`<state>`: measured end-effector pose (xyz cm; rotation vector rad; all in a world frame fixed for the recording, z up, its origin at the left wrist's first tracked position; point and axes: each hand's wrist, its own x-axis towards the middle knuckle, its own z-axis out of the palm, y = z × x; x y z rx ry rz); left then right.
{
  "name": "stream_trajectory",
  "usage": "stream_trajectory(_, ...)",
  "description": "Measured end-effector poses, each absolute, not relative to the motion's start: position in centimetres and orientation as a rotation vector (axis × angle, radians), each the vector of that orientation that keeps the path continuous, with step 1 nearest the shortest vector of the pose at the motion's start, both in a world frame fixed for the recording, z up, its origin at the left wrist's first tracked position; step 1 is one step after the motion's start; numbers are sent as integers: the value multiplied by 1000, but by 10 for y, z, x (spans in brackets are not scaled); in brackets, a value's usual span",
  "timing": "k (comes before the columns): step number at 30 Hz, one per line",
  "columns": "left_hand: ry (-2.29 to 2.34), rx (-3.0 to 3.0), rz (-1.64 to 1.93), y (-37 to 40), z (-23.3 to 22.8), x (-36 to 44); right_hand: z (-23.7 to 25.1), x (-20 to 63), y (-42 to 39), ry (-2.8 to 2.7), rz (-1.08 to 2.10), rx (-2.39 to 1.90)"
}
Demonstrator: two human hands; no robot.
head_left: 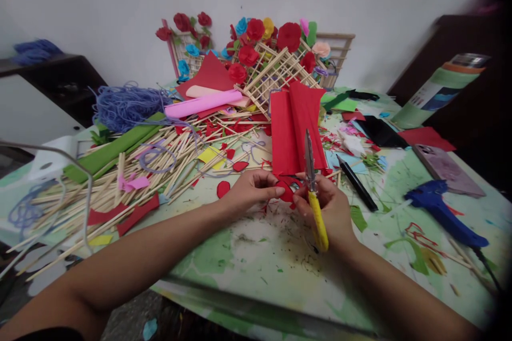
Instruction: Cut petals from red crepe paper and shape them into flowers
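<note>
We hold the red piece over the table's near side, our left hand pinching its left edge. Our right hand is wrapped round the scissors, fingertips at the piece's right edge, blades pointing far, presumably to free those fingertips. Beyond lies creased red paper; left, slim wooden sticks and tangled yarn.

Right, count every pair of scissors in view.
1: the yellow-handled scissors, held in the right hand. Others may be hidden under the piled sticks.

The light is dim, the right edge blurred and blackened.
</note>
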<state>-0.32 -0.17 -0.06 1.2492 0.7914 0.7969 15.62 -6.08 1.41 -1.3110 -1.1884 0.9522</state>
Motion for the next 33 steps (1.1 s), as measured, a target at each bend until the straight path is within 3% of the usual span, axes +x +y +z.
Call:
stream_trajectory(14,720,1215,728,-6,-2,-1,5,162,-58,-1281,840,-1327)
stream_trajectory(22,714,1207,775,-2,-2,-5,20,220,-54,-1618,154,-2137)
stream_trajectory(33,671,1577,635,-18,-2,-6,2,255,-96,-1574,57,-2595)
